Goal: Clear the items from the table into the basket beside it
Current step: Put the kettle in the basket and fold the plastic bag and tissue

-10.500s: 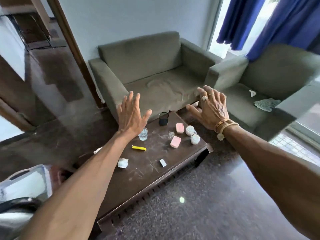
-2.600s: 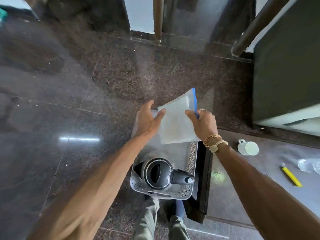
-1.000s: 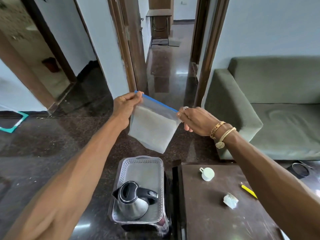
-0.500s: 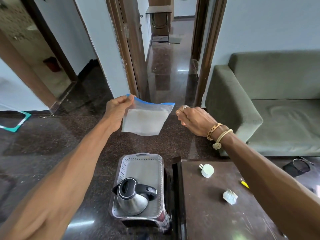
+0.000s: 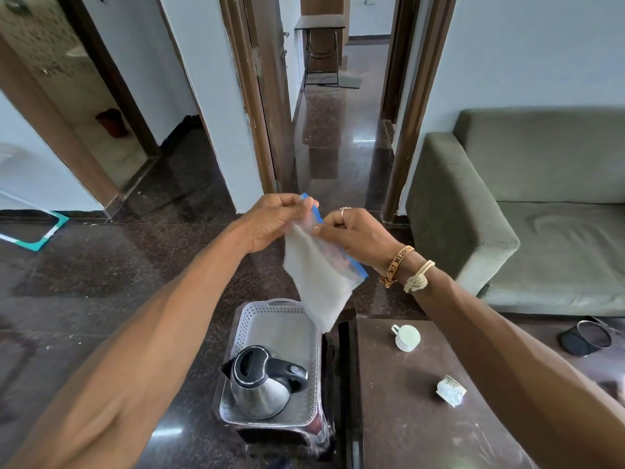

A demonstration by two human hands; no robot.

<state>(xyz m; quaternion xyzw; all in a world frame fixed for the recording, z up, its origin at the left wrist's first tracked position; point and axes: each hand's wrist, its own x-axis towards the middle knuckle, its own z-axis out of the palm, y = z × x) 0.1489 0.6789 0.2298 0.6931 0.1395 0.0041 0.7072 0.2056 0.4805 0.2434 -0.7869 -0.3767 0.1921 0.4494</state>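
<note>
— Where are the hands?
— The left hand [image 5: 270, 220] and, just beside it, the right hand [image 5: 351, 235] both pinch the top of a blue-edged plastic bag [image 5: 321, 279].
— And below them?
— The bag hangs over the white basket [image 5: 248, 321] on the floor, which has a kettle [image 5: 262, 380] inside. To the right, the table [image 5: 399, 428] holds a white cup [image 5: 407, 337].

The basket [image 5: 260, 316] stands on the floor [image 5: 101, 282], just beside the left edge of the worktop [image 5: 406, 424]; the kettle [image 5: 262, 380] sits in the basket's near half; the bag [image 5: 318, 282] hangs above the basket's far right corner, pinched at its top between the left hand [image 5: 270, 221] and the right hand [image 5: 355, 231]; a cup [image 5: 407, 337] stands on the worktop's far left part, with a small tipped object [image 5: 451, 390] nearer and to its right, well apart; the sofa [image 5: 541, 214] lies behind the worktop, to the right.
</note>
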